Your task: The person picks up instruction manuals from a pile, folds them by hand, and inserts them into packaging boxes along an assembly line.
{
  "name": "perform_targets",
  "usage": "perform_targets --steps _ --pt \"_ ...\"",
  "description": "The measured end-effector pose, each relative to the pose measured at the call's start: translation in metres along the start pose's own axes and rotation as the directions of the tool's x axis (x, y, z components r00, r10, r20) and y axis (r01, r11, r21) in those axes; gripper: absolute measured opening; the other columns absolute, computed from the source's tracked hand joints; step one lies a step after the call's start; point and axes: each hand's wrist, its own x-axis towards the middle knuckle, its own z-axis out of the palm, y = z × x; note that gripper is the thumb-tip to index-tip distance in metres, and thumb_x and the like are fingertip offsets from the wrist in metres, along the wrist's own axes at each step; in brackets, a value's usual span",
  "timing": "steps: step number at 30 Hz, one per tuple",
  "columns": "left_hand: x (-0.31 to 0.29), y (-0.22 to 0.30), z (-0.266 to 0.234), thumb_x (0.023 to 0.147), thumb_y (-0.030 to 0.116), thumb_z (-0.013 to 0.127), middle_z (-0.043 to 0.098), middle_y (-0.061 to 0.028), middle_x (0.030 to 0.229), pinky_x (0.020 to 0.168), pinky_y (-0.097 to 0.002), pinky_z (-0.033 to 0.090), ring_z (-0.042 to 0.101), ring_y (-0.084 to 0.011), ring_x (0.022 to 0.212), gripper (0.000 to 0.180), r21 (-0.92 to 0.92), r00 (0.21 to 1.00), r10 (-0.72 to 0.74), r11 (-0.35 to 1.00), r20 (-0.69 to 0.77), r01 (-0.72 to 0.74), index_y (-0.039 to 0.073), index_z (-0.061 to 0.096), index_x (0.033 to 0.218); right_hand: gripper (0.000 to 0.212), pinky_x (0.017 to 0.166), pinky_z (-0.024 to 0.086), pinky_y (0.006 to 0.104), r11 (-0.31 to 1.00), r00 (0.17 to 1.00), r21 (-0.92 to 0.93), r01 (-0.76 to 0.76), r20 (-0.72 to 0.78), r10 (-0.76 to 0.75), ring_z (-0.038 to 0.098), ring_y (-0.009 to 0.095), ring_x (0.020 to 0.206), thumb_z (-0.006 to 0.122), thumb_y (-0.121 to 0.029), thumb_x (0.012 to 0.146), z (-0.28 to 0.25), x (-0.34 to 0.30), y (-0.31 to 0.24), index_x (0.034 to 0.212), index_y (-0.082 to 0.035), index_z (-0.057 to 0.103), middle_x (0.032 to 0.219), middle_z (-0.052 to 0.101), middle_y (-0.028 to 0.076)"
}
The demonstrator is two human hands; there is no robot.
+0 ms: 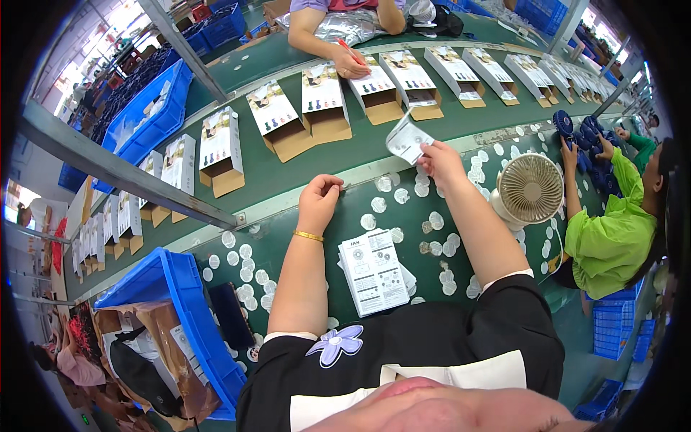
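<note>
My right hand [444,164] pinches a thin printed leaflet [407,141] by its near right corner. The leaflet is bent and hangs over the near edge of the green conveyor belt [268,186], just short of the open boxes. My left hand [321,198] rests by the belt's metal side rail, fingers curled in and thumb against them, with nothing seen in its grip. Between my forearms lies a stack of the same leaflets [373,273] on the green table. Printed white boxes [273,108] stand in a row on the belt, their brown flaps open toward me.
Round stickers are scattered over the table. A beige fan [531,189] stands right of my arm; a blue crate [169,317] and dark phone-like slab [231,315] lie left. Across the belt, a person's hand [351,65] holds a red pen. A person in green works at right.
</note>
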Motion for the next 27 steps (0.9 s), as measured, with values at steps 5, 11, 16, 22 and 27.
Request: perform_targets --steps 5,11,16,22,27 --pt "0.0 0.0 -0.002 0.083 0.001 0.053 0.062 -0.0027 0.082 0.07 -0.0218 0.047 0.058 -0.0088 0.075 0.009 0.0 1.0 -0.004 1.0 0.011 0.004 0.001 0.06 0.088 0.007 0.049 0.049 0.0194 0.996 0.991 0.076 0.038 -0.131 -0.028 0.064 0.016 0.071 0.053 -0.005 0.085 0.008 0.027 -0.006 0.088 0.001 0.051 0.083 0.06 0.011" --pt "-0.001 0.001 -0.005 0.083 0.001 0.053 0.062 -0.0026 0.08 0.069 -0.0214 0.046 0.057 -0.0086 0.074 0.008 -0.001 1.0 0.0 1.0 0.025 0.0 0.001 0.06 0.087 0.01 0.047 0.049 0.0211 0.998 0.969 0.023 0.057 -0.243 -0.05 0.066 0.02 0.071 0.05 -0.002 0.084 0.03 0.06 -0.009 0.093 0.004 0.051 0.082 0.061 0.013" --pt "-0.001 0.002 -0.006 0.083 0.001 0.053 0.061 -0.0025 0.079 0.069 -0.0214 0.046 0.057 -0.0087 0.074 0.008 -0.004 1.0 -0.012 1.0 0.014 0.012 0.001 0.06 0.088 0.012 0.047 0.05 0.0211 0.999 0.958 -0.004 0.051 -0.281 -0.05 0.066 0.02 0.072 0.049 0.0 0.083 0.031 0.074 -0.01 0.094 0.004 0.052 0.084 0.061 0.013" --pt "-0.001 -0.003 -0.015 0.083 0.0 0.052 0.062 -0.0028 0.084 0.073 -0.0212 0.046 0.058 -0.0092 0.079 0.01 0.04 0.999 -0.021 0.999 0.026 0.02 0.0 0.059 0.09 0.018 0.051 0.05 0.0232 0.999 0.968 0.027 0.045 -0.247 -0.037 0.066 0.021 0.073 0.045 0.004 0.081 0.024 0.066 -0.006 0.099 0.005 0.051 0.085 0.06 0.014" --pt "-0.003 -0.002 -0.019 0.083 0.0 0.052 0.062 -0.0029 0.084 0.073 -0.0216 0.046 0.058 -0.0094 0.079 0.01 0.061 1.0 -0.008 0.998 0.029 0.006 0.0 0.059 0.09 0.022 0.055 0.054 0.0261 0.979 0.954 0.162 0.123 -0.293 -0.072 0.066 0.025 0.073 0.044 0.007 0.08 0.033 0.092 -0.005 0.103 0.006 0.046 0.088 0.058 0.015"
